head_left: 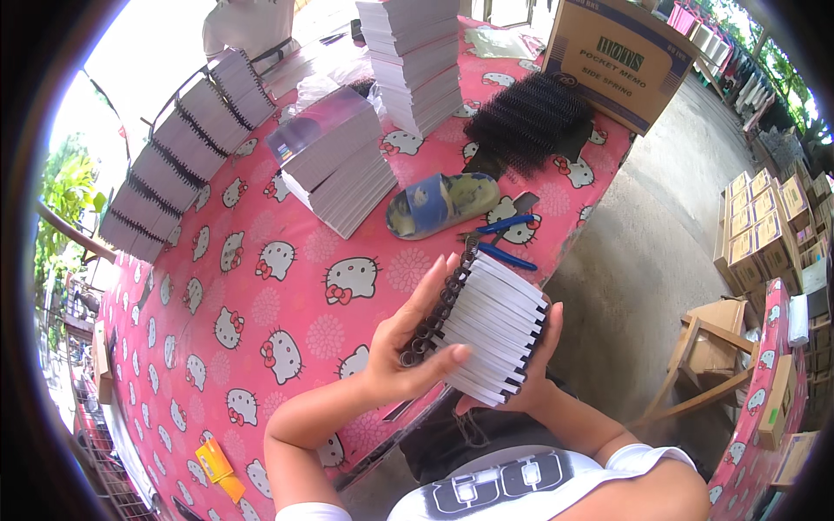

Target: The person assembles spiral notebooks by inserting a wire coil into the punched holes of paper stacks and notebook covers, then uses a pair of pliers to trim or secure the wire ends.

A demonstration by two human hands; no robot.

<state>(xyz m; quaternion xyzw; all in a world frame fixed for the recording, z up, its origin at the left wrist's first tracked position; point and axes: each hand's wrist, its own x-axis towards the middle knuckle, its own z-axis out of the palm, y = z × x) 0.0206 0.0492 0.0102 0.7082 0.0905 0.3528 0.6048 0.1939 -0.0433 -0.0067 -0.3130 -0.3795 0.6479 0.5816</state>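
Note:
Just past the near edge of the table I hold a stack of spiral notebooks (495, 326), white page edges up, with black coils along its left side. My left hand (404, 347) presses on the coil side, its thumb lying over the page edges. On the opposite side my right hand (534, 369) is closed around the stack, part of its fingers hidden beneath. Beyond the stack, pliers (506, 255) with blue handles lie on the table. Near them rests a blue and yellowish slipper (443, 204).
The pink patterned table (304, 234) carries a paper stack (334, 165), a taller paper stack (413, 65), loose black coils (530, 122), a cardboard box (617, 61) and a row of spiral notebooks (182, 148). Another person (248, 30) is across the table. Cartons (756, 221) stand at right.

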